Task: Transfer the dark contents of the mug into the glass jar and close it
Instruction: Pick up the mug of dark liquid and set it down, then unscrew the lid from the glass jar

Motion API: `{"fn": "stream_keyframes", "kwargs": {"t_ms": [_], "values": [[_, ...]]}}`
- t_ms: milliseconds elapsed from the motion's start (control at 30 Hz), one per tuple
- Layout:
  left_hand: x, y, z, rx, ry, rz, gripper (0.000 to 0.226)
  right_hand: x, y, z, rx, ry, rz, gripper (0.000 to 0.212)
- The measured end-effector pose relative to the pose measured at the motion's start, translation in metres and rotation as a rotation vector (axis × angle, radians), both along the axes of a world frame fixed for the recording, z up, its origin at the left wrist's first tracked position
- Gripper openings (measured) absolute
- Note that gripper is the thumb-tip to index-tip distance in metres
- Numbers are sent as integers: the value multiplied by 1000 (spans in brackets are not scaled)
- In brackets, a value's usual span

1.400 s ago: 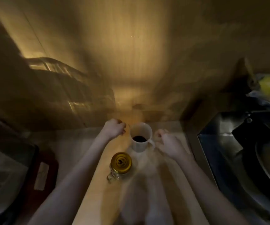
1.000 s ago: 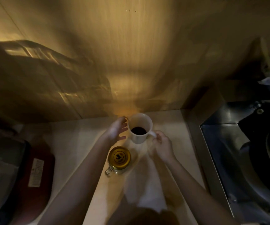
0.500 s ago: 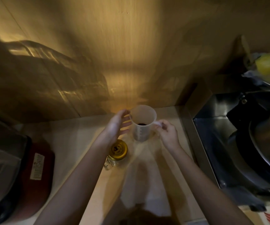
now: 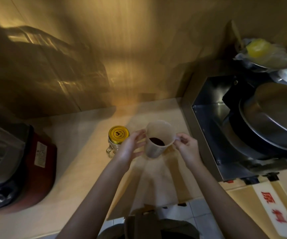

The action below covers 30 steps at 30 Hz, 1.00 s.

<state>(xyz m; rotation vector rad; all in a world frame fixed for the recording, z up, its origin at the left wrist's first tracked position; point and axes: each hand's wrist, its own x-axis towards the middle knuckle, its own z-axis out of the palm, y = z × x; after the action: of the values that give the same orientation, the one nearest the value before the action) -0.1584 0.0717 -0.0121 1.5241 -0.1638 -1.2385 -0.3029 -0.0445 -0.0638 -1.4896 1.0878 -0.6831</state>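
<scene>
The white ceramic mug (image 4: 158,140) has lifted toward the viewer, dark grounds inside; right hand (image 4: 187,149) pinches its handle, left hand (image 4: 130,149) cups it with spread fingers beside the gold-lidded glass jar (image 4: 117,140).

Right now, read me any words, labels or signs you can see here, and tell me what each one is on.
"原" then a second red character too blurred to read: on the pale cardboard box at lower right.
White sticker on the red appliance: printed, too small to read.
Gold lid of the glass jar: a dark emblem, no legible words.
Mug: no text visible.
</scene>
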Motion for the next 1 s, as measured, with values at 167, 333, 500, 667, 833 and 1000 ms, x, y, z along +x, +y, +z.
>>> {"fn": "stream_keyframes", "kwargs": {"t_ms": [167, 333, 500, 667, 833, 1000], "values": [[-25, 24, -21, 24, 49, 29, 28, -17, 23, -19, 60, 73, -23, 19], [-37, 39, -30, 27, 66, 17, 33, -29, 36, -37, 69, 118, -57, 6], [-41, 43, -35, 26, 78, 5, 34, -37, 47, -45, 80, 149, -58, 5], [-41, 43, -38, 28, 81, 16, 31, -38, 50, -41, 150, 158, -53, 20], [-35, 42, -33, 54, -14, -18, 27, -34, 44, -29, 169, 232, -91, 28], [-12, 41, -19, 56, -350, -31, 29, -10, 28, -2, -168, 409, 11, 18]]}}
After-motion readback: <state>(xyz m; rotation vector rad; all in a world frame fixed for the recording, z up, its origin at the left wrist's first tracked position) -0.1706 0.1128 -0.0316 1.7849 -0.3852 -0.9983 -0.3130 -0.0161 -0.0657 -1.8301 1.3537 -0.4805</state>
